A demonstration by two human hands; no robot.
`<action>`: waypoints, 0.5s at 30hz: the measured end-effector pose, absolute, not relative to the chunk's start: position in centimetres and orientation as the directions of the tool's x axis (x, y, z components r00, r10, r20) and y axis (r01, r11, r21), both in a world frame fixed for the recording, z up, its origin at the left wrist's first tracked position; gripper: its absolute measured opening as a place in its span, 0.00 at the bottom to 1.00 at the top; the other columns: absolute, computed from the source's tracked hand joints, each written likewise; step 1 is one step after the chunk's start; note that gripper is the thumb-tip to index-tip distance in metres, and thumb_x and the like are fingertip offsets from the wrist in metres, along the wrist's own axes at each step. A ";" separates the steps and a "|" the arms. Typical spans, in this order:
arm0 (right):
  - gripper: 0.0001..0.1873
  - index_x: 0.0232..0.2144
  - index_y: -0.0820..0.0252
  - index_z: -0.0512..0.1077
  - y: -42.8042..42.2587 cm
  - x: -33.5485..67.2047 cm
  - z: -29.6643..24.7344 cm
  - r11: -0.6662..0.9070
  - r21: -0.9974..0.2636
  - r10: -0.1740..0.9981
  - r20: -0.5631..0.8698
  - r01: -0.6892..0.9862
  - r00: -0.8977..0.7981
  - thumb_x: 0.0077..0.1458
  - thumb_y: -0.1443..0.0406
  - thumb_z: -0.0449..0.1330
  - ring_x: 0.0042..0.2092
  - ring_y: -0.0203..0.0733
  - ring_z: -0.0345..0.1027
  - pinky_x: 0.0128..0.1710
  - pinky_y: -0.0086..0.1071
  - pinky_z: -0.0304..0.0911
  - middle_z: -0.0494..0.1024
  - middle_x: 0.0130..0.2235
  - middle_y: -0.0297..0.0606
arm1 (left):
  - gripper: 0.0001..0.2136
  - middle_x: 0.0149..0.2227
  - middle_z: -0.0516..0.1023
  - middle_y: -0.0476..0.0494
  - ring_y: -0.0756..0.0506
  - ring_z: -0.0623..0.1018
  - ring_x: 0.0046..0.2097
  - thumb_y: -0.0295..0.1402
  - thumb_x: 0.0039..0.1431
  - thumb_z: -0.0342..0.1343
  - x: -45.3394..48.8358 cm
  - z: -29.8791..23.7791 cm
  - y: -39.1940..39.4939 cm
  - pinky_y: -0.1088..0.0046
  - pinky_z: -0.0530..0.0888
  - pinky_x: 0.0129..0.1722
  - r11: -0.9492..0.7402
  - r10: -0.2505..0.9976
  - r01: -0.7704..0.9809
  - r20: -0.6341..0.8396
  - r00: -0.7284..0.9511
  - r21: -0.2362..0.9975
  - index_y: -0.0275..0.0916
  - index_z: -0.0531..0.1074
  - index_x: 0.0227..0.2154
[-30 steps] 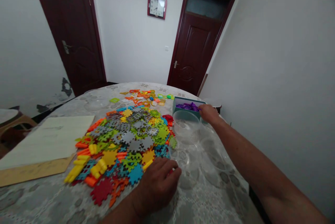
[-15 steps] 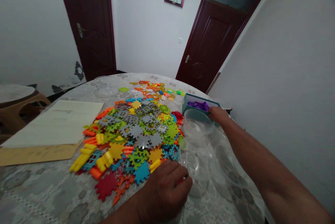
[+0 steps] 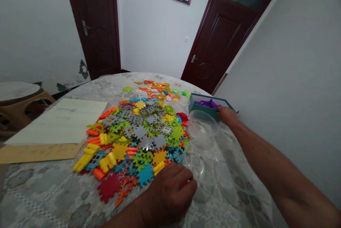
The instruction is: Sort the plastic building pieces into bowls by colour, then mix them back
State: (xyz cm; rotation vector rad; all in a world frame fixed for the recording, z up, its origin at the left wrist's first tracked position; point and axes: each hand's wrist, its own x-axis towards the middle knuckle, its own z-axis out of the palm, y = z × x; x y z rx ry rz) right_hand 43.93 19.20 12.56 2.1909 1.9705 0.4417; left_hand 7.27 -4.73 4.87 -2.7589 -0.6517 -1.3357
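Note:
A big heap of flat toothed plastic pieces (image 3: 138, 139) in grey, green, yellow, blue, orange and red covers the middle of the round table (image 3: 39, 199). My left hand (image 3: 170, 194) rests at the heap's near edge, fingers curled over a small red piece. My right hand (image 3: 226, 116) reaches far right and grips the near edge of a teal box (image 3: 201, 106) that holds purple pieces (image 3: 207, 103). A clear plastic bowl (image 3: 204, 126) sits just left of that hand.
More clear bowls (image 3: 205, 171) lie on the lace-patterned cloth at the right. A second, smaller scatter of pieces (image 3: 157, 91) lies at the far side. A pale sheet on brown cardboard (image 3: 53, 125) lies left. A stool (image 3: 18, 100) stands beyond the table's left edge.
The view has swung a little to the right and up. My right hand stays at the teal box; my left hand stays curled at the heap's edge.

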 end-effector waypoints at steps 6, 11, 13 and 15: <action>0.17 0.53 0.62 0.78 18.7 43.8 14.0 -0.189 0.318 0.974 0.182 0.929 0.135 0.72 0.61 0.54 0.52 0.51 0.78 0.48 0.36 0.67 0.83 0.51 0.53 | 0.07 0.34 0.78 0.43 0.44 0.76 0.35 0.22 0.62 0.53 7.4 4.2 -4.4 0.65 0.72 0.34 -0.914 0.362 0.361 0.773 0.522 0.185 0.40 0.71 0.38; 0.18 0.54 0.61 0.78 17.3 43.4 17.2 -0.245 0.334 0.954 0.250 0.910 0.165 0.72 0.60 0.54 0.52 0.52 0.78 0.48 0.38 0.68 0.83 0.52 0.53 | 0.07 0.35 0.78 0.42 0.44 0.76 0.36 0.22 0.63 0.52 7.4 4.1 -4.3 0.66 0.74 0.36 -0.914 0.359 0.361 0.778 0.516 0.182 0.39 0.72 0.39; 0.17 0.52 0.62 0.79 16.2 42.8 18.9 -0.238 0.346 0.951 0.274 0.908 0.145 0.71 0.60 0.55 0.51 0.54 0.78 0.48 0.40 0.68 0.83 0.51 0.54 | 0.07 0.35 0.78 0.42 0.44 0.77 0.36 0.22 0.63 0.52 7.3 4.2 -4.4 0.67 0.74 0.36 -0.911 0.364 0.373 0.771 0.523 0.176 0.40 0.72 0.39; 0.16 0.50 0.61 0.80 14.6 41.6 20.8 -0.216 0.364 0.949 0.296 0.906 0.108 0.70 0.60 0.56 0.50 0.56 0.78 0.46 0.41 0.69 0.83 0.49 0.54 | 0.07 0.36 0.78 0.42 0.44 0.77 0.37 0.24 0.63 0.53 7.1 4.2 -4.3 0.67 0.75 0.37 -0.905 0.373 0.389 0.764 0.527 0.173 0.41 0.73 0.39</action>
